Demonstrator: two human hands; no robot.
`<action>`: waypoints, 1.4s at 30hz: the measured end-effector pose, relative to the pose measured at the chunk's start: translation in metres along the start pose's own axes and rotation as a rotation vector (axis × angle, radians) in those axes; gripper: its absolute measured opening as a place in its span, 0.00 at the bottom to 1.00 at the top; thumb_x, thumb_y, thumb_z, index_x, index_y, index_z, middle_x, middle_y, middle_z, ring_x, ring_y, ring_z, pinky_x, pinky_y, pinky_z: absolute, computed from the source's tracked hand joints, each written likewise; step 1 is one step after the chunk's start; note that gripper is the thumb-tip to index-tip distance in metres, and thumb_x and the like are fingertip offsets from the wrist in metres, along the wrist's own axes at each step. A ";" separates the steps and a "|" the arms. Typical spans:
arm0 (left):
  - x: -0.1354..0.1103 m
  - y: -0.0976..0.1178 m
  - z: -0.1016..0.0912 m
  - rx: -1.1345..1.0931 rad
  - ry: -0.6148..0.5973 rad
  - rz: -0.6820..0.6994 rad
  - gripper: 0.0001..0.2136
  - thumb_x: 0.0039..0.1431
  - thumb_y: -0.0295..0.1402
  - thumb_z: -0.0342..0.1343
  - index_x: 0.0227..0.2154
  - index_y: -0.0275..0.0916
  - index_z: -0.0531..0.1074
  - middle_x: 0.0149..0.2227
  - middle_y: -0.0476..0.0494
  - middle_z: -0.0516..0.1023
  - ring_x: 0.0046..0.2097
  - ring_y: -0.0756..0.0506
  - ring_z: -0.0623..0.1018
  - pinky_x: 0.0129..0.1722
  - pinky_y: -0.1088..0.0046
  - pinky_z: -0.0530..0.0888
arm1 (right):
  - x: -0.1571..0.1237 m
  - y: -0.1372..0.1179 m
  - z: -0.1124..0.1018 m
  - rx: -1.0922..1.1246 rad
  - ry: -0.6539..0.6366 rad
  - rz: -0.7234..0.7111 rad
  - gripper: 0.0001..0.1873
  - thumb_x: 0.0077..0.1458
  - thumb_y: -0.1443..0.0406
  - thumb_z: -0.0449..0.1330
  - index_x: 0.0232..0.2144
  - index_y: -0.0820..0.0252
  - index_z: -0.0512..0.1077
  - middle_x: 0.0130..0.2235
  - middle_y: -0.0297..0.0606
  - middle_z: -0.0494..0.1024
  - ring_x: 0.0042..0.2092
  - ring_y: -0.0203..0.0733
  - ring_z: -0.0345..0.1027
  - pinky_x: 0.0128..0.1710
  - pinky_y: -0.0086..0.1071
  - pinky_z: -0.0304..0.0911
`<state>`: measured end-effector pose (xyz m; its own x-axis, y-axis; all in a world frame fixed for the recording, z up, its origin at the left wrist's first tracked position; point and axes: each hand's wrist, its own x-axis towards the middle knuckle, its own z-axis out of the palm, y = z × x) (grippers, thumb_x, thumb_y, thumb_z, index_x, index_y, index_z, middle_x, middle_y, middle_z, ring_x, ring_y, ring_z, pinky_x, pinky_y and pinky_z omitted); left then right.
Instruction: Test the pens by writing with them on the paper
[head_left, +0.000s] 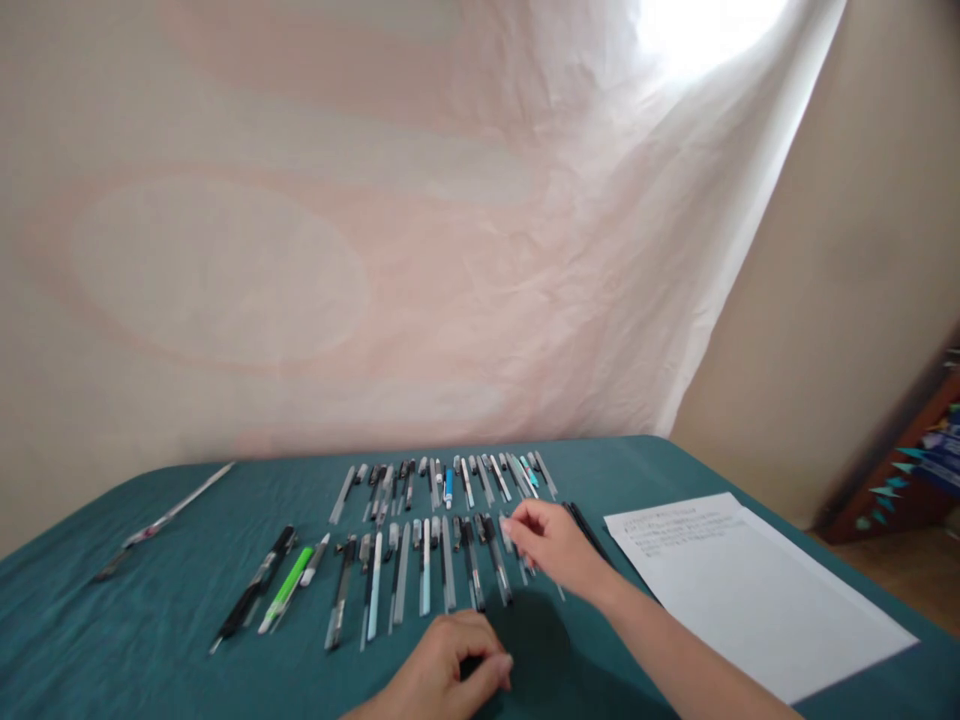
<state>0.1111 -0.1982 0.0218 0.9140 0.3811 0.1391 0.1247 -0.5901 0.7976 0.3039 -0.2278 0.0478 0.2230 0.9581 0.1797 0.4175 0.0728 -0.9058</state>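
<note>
Your right hand (553,545) is at the nearer pens (425,570), fingers' grasp unclear; your left hand (441,655) curls loosely, released.

Head-worn view, forward (and down)

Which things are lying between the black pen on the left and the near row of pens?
In the head view, the clearest things there are a bright green pen and, to its right, a shorter pale piece, too blurred to name.
</note>
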 end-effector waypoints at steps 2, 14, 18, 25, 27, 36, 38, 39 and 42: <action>0.000 0.000 0.000 0.000 0.004 0.009 0.14 0.57 0.38 0.47 0.24 0.38 0.74 0.27 0.45 0.75 0.33 0.50 0.73 0.36 0.78 0.66 | 0.026 0.016 -0.020 -0.245 0.151 0.059 0.10 0.50 0.59 0.53 0.27 0.61 0.68 0.22 0.30 0.68 0.22 0.33 0.62 0.23 0.25 0.57; 0.001 -0.007 0.000 0.050 -0.029 0.066 0.13 0.57 0.36 0.47 0.24 0.39 0.74 0.28 0.45 0.76 0.34 0.50 0.73 0.36 0.78 0.66 | 0.108 0.112 -0.061 -0.723 0.291 0.392 0.19 0.49 0.68 0.58 0.44 0.71 0.64 0.42 0.51 0.71 0.44 0.47 0.65 0.42 0.36 0.59; 0.001 -0.005 0.001 0.071 -0.040 0.078 0.14 0.58 0.36 0.46 0.24 0.38 0.74 0.27 0.45 0.76 0.33 0.50 0.73 0.36 0.78 0.66 | 0.116 0.120 -0.066 -0.813 0.214 0.485 0.16 0.55 0.63 0.54 0.46 0.64 0.64 0.46 0.42 0.68 0.43 0.42 0.65 0.41 0.40 0.63; 0.002 -0.010 0.003 0.104 -0.030 0.120 0.14 0.57 0.34 0.46 0.24 0.35 0.74 0.27 0.44 0.76 0.33 0.50 0.73 0.36 0.78 0.66 | 0.128 0.117 -0.075 -0.896 0.057 0.597 0.16 0.55 0.63 0.54 0.46 0.63 0.64 0.46 0.42 0.68 0.44 0.42 0.65 0.41 0.39 0.64; 0.003 -0.010 0.004 0.090 -0.021 0.115 0.14 0.57 0.33 0.47 0.23 0.35 0.75 0.26 0.43 0.76 0.33 0.50 0.73 0.36 0.78 0.66 | 0.127 0.114 -0.074 -0.906 0.048 0.605 0.16 0.56 0.63 0.54 0.46 0.62 0.64 0.46 0.41 0.68 0.43 0.42 0.65 0.41 0.39 0.64; 0.004 0.002 -0.002 -0.138 0.002 -0.065 0.14 0.56 0.38 0.48 0.29 0.34 0.74 0.30 0.42 0.74 0.32 0.48 0.73 0.32 0.77 0.66 | 0.108 0.080 -0.080 -0.767 0.100 0.462 0.09 0.51 0.66 0.57 0.32 0.68 0.70 0.34 0.44 0.73 0.38 0.43 0.67 0.35 0.33 0.61; 0.011 0.006 -0.006 -0.276 0.045 -0.172 0.14 0.55 0.39 0.49 0.32 0.33 0.73 0.32 0.42 0.74 0.30 0.49 0.73 0.30 0.76 0.66 | 0.106 0.062 -0.077 -0.683 0.089 0.370 0.07 0.48 0.67 0.56 0.27 0.68 0.71 0.27 0.41 0.72 0.34 0.41 0.67 0.31 0.29 0.59; 0.017 0.007 -0.009 -0.358 0.078 -0.225 0.14 0.55 0.40 0.49 0.34 0.33 0.72 0.31 0.43 0.73 0.30 0.49 0.73 0.30 0.75 0.67 | 0.104 0.051 -0.074 -0.634 0.073 0.319 0.07 0.48 0.68 0.55 0.27 0.67 0.71 0.25 0.38 0.71 0.32 0.39 0.66 0.29 0.28 0.58; 0.040 0.012 -0.023 -0.566 0.236 -0.339 0.17 0.52 0.40 0.53 0.39 0.32 0.69 0.31 0.42 0.73 0.33 0.47 0.73 0.30 0.75 0.67 | 0.094 0.014 -0.055 -0.468 -0.024 0.170 0.09 0.47 0.68 0.52 0.30 0.65 0.70 0.23 0.31 0.68 0.25 0.32 0.61 0.23 0.23 0.54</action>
<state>0.1401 -0.1733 0.0502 0.7442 0.6606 -0.0989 0.1095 0.0253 0.9937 0.3791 -0.1519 0.0727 0.3045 0.9520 0.0304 0.7288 -0.2123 -0.6510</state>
